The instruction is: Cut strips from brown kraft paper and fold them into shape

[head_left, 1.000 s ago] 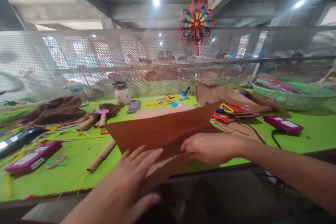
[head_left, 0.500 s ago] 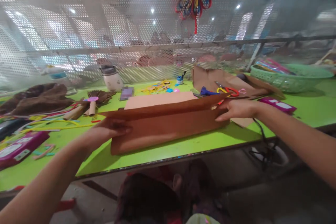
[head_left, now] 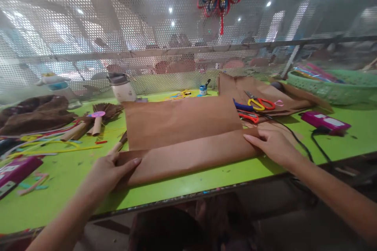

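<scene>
Both ends of folded brown kraft paper (head_left: 188,141) sit pinched in my left hand (head_left: 109,173) at eight o'clock and right hand (head_left: 273,145) at three o'clock.

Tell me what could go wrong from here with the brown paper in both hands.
The left hand and right hand hold the folded front flap of the brown paper only near its ends, so its middle might bow or spring up if either lets go.
The red handle lies close by the paper's right edge; a shift that way could snag it.
The black cable runs near the right forearm, so a sideways sweep might drag it.
</scene>
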`<state>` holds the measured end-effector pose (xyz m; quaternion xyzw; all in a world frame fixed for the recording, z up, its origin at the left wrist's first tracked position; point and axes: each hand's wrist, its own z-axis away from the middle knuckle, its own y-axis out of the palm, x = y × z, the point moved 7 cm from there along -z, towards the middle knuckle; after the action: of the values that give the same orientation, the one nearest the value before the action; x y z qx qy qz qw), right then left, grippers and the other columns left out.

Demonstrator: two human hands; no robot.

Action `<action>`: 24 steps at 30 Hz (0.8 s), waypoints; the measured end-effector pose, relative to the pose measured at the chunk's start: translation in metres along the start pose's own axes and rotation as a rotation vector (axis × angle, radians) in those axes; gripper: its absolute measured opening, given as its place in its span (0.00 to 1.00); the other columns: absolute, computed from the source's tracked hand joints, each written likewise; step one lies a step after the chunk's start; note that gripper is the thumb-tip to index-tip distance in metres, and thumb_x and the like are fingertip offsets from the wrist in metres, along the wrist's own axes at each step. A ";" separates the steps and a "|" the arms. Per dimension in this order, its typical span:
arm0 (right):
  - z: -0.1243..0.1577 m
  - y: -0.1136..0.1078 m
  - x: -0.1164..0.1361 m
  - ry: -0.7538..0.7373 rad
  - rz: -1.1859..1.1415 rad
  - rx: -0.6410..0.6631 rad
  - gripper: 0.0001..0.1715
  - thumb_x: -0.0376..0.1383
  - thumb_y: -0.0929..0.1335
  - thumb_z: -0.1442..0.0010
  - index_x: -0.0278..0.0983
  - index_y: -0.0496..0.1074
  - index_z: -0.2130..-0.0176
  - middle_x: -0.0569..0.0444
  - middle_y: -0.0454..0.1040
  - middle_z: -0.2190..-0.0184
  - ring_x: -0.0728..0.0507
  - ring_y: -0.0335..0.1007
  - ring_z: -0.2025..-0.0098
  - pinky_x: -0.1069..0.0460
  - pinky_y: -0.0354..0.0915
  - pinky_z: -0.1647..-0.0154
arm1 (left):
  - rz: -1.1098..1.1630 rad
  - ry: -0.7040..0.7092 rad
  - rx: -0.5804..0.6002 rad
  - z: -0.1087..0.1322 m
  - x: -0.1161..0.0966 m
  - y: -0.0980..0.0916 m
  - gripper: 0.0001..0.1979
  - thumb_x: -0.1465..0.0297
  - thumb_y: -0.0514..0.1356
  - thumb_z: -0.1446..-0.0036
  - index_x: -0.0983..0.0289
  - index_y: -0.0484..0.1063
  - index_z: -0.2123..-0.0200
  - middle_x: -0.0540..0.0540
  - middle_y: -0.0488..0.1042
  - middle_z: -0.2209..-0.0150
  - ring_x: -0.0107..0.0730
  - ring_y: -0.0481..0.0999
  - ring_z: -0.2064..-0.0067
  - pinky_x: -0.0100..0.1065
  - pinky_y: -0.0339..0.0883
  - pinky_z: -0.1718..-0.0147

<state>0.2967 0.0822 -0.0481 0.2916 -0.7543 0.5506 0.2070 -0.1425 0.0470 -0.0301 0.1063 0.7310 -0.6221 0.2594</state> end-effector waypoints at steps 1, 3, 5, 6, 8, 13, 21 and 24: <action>0.000 0.001 0.000 -0.016 0.077 -0.024 0.18 0.47 0.65 0.43 0.38 0.75 0.72 0.52 0.77 0.72 0.39 0.72 0.66 0.49 0.64 0.68 | -0.055 0.017 0.012 0.000 -0.001 0.001 0.25 0.52 0.57 0.50 0.66 0.75 0.60 0.56 0.79 0.62 0.47 0.78 0.58 0.36 0.70 0.60; 0.002 0.003 -0.003 -0.040 0.206 -0.053 0.20 0.47 0.64 0.42 0.37 0.72 0.76 0.53 0.74 0.78 0.41 0.70 0.71 0.50 0.60 0.73 | -0.133 0.041 0.046 0.000 -0.003 0.005 0.24 0.53 0.54 0.47 0.65 0.75 0.58 0.58 0.77 0.57 0.48 0.76 0.55 0.37 0.68 0.58; 0.004 0.007 -0.007 -0.062 0.297 -0.069 0.20 0.47 0.63 0.42 0.38 0.71 0.77 0.53 0.73 0.79 0.42 0.69 0.73 0.51 0.58 0.74 | -0.212 0.072 0.010 -0.001 -0.005 0.005 0.24 0.53 0.52 0.44 0.65 0.74 0.57 0.60 0.73 0.49 0.48 0.75 0.53 0.38 0.67 0.58; 0.005 0.008 -0.009 -0.072 0.336 -0.078 0.20 0.47 0.63 0.41 0.38 0.71 0.76 0.53 0.73 0.79 0.41 0.69 0.73 0.51 0.58 0.73 | -0.249 0.085 -0.002 -0.001 -0.005 0.007 0.23 0.54 0.51 0.43 0.66 0.74 0.58 0.61 0.70 0.45 0.48 0.75 0.53 0.38 0.67 0.58; 0.008 0.011 -0.009 -0.099 0.413 -0.093 0.20 0.48 0.63 0.41 0.38 0.71 0.75 0.51 0.73 0.78 0.41 0.69 0.73 0.51 0.57 0.73 | -0.320 0.098 -0.019 0.000 -0.004 0.010 0.23 0.54 0.50 0.42 0.66 0.73 0.58 0.63 0.65 0.41 0.47 0.76 0.55 0.38 0.68 0.61; 0.014 0.016 -0.006 -0.176 0.560 -0.102 0.21 0.48 0.61 0.39 0.38 0.71 0.72 0.49 0.74 0.77 0.40 0.70 0.73 0.50 0.55 0.75 | -0.437 0.141 -0.066 0.008 -0.006 0.011 0.21 0.55 0.47 0.40 0.62 0.73 0.60 0.59 0.57 0.36 0.42 0.76 0.57 0.37 0.67 0.64; 0.019 0.013 -0.009 -0.183 0.580 -0.077 0.20 0.47 0.61 0.38 0.38 0.67 0.74 0.51 0.71 0.78 0.41 0.69 0.73 0.51 0.54 0.74 | -0.530 0.131 -0.030 0.010 -0.004 0.013 0.23 0.53 0.43 0.40 0.59 0.71 0.69 0.55 0.67 0.43 0.36 0.73 0.71 0.37 0.66 0.69; 0.020 0.011 -0.009 -0.174 0.527 -0.063 0.19 0.47 0.61 0.38 0.38 0.66 0.74 0.53 0.69 0.77 0.42 0.68 0.72 0.51 0.56 0.72 | -0.467 0.136 -0.024 0.010 0.003 0.013 0.22 0.52 0.44 0.41 0.58 0.72 0.71 0.52 0.61 0.38 0.37 0.74 0.69 0.38 0.66 0.69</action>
<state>0.2962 0.0680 -0.0682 0.1250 -0.8359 0.5345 -0.0002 -0.1360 0.0394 -0.0433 -0.0270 0.7588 -0.6480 0.0600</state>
